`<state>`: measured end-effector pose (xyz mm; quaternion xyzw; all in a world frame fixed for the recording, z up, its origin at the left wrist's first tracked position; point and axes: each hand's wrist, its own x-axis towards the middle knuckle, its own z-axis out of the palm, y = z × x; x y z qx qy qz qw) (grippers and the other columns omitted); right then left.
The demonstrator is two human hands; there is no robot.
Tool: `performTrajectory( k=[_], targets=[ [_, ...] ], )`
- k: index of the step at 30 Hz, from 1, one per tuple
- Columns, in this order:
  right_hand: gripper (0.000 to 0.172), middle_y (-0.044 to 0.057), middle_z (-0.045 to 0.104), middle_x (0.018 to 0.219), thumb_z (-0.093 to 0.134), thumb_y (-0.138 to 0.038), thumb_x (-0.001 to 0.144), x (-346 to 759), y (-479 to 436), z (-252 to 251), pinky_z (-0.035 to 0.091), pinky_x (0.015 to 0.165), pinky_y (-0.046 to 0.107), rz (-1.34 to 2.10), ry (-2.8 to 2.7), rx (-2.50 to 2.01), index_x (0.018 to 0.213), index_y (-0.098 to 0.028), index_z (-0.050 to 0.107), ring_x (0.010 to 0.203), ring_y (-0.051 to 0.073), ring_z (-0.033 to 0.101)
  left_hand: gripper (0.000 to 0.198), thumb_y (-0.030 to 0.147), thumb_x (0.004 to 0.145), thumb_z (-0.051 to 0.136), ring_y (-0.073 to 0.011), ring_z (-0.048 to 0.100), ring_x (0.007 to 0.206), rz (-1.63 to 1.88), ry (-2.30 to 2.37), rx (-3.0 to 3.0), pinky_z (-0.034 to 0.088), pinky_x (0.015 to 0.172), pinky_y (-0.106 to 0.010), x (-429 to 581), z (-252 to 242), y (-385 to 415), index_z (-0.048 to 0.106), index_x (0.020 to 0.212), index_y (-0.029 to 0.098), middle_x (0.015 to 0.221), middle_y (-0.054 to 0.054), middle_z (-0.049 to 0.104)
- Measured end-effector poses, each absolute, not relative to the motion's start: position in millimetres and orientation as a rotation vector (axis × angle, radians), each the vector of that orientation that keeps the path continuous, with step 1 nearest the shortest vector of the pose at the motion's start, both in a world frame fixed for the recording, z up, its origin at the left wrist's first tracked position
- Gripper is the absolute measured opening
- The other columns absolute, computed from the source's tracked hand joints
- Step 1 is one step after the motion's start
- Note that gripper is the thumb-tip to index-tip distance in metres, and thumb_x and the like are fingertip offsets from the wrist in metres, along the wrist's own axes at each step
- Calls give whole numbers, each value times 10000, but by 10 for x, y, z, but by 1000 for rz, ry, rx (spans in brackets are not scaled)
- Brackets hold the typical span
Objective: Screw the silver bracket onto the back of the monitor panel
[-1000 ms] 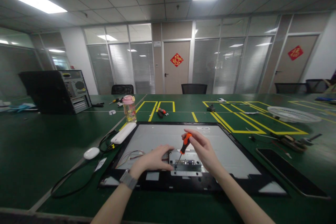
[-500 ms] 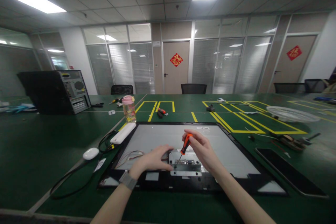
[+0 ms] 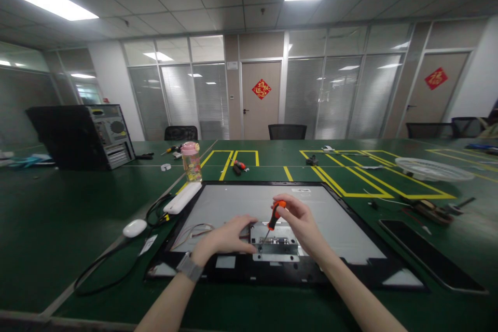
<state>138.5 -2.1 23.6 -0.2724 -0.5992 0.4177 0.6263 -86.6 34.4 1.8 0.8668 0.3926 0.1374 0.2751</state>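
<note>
An orange and black screwdriver (image 3: 276, 215) is pinched in my right hand (image 3: 298, 218), its handle tilted up to the right. The shaft slants down to the lower left part of a metal bracket (image 3: 275, 257), where the tip meets it near a hole. My left hand (image 3: 232, 234) holds the bracket's left side between thumb and fingers; the far fingertips are partly hidden. Small connectors show in the bracket's middle. Under both hands, a flat display panel (image 3: 233, 197) with a grey back and black frame lies on the table. Thin wires (image 3: 194, 229) run left of the bracket.
Left of the panel are a white power strip (image 3: 183, 197), a white mouse-like device (image 3: 134, 227) and black cables. A pink-lidded bottle (image 3: 191, 162) and an opened computer case (image 3: 78, 136) stand farther back. A dark flat slab (image 3: 431, 255) lies right; red-handled pliers (image 3: 239, 165) lie beyond the panel.
My right hand and the screwdriver handle have shifted very slightly, with the fingers a little lower. The left hand, bracket and panel look unmoved.
</note>
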Motion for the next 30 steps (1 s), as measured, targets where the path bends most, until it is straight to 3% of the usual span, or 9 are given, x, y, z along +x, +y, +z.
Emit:
performTrajectory(
  k=[6, 9, 14, 17, 24, 27, 30],
  targets=[
    [322, 71, 685, 1076, 571, -386, 887, 1401, 2, 207, 405, 988, 449, 973, -1376, -592, 1166, -254, 665, 1038, 250, 615, 766, 405, 675, 755, -288, 455, 1253, 364, 1048, 2332, 345, 1064, -383, -862, 42, 327, 445, 1359, 252, 1375, -80, 489],
    [302, 60, 697, 967, 626, -383, 848, 1393, -4, 223, 461, 918, 431, 941, -1374, -620, 1114, -256, 688, 958, 244, 636, 755, 401, 672, 758, -283, 464, 1242, 366, 1048, 2337, 349, 1060, -381, -860, 46, 327, 457, 1348, 254, 1359, -83, 498],
    [125, 10, 599, 801, 766, -337, 712, 1376, -5, 253, 525, 651, 297, 948, -1342, -582, 789, -253, 717, 796, 205, 637, 744, 393, 664, 764, -289, 468, 1231, 362, 1043, 2335, 361, 1047, -385, -861, 44, 331, 470, 1337, 274, 1337, -69, 519],
    [142, 9, 594, 779, 770, -369, 703, 1368, -8, 273, 529, 660, 305, 1014, -1294, -541, 732, -241, 717, 763, 195, 633, 766, 389, 667, 760, -289, 457, 1247, 360, 1052, 2322, 339, 1066, -386, -865, 40, 332, 449, 1357, 268, 1364, -69, 500],
    [286, 43, 687, 849, 680, -432, 797, 1350, -61, 342, 507, 808, 374, 1171, -1253, -481, 1017, -252, 715, 829, 201, 638, 760, 428, 676, 754, -291, 468, 1235, 368, 1048, 2326, 352, 1055, -389, -865, 46, 324, 452, 1352, 257, 1359, -80, 496],
    [271, 50, 697, 876, 684, -446, 792, 1355, -47, 321, 479, 855, 392, 1179, -1242, -495, 973, -249, 730, 846, 207, 638, 754, 400, 680, 753, -291, 463, 1240, 365, 1040, 2335, 347, 1058, -385, -863, 50, 324, 449, 1354, 252, 1355, -80, 500],
    [235, 35, 681, 927, 750, -445, 722, 1364, -19, 280, 493, 794, 359, 1127, -1232, -520, 863, -257, 758, 766, 182, 635, 761, 389, 676, 757, -298, 455, 1247, 366, 1046, 2334, 341, 1061, -387, -864, 46, 328, 450, 1357, 245, 1355, -81, 501]
  ],
)
